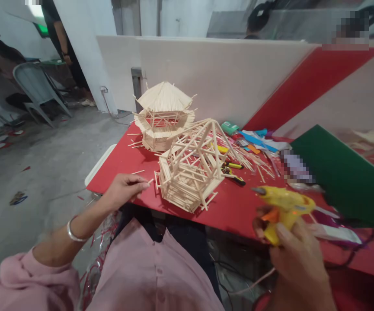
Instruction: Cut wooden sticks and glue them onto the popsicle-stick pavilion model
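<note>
Here's the stick frame (180,202) near the front edge of the counter (232,218), seemingly for easy reach; at its nine o'clock the left hand (123,188) pinches a thin stick (151,182), tip poking clear; at four, the right hand (298,246) grips a glue gun (287,201) by its handle; the roofed model (164,98) stands at eleven, probably out of the way.

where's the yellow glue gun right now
In the head view, the yellow glue gun is right of centre, held in the right hand, just left of the green board.
</note>
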`<state>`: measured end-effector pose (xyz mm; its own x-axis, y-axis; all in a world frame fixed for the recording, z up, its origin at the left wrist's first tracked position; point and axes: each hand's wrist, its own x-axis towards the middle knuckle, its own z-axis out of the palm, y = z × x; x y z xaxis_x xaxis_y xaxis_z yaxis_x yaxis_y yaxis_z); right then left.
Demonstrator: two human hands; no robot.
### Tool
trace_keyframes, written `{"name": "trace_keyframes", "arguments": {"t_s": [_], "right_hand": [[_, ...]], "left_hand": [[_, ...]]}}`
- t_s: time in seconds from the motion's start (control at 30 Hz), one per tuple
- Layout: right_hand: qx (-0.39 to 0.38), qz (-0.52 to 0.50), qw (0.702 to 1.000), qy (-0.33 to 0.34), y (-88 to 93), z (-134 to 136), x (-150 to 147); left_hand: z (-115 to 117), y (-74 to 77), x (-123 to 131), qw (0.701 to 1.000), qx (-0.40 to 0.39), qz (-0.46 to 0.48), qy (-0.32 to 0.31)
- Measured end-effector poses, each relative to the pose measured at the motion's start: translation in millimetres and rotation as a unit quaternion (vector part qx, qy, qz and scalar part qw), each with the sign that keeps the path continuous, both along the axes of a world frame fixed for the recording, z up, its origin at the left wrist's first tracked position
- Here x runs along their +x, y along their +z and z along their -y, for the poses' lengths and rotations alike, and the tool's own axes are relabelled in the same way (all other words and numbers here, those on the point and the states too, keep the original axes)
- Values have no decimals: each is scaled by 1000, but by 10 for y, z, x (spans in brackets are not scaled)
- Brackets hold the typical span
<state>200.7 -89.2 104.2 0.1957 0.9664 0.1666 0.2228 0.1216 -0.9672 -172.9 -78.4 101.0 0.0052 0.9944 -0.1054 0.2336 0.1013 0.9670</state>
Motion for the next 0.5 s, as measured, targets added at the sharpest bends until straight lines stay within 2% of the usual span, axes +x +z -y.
{"name": "trace_keyframes", "arguments": {"t_s": [0.13, 0.27, 0.37, 0.5], "right_hand": [[-41, 162, 984, -66, 2, 318, -249], [31, 283, 954, -92, 92, 357, -578], [86, 387, 911, -115, 112, 281, -751], [122, 502, 843, -149, 71, 190, -888]], "left_hand": [[-104, 233, 110, 998, -30, 20, -55], [-169, 362, 190, 993, -67, 45, -87], [-243, 422, 181, 985, -118, 42, -119], [-362, 510, 179, 977, -147, 1, -151]]}}
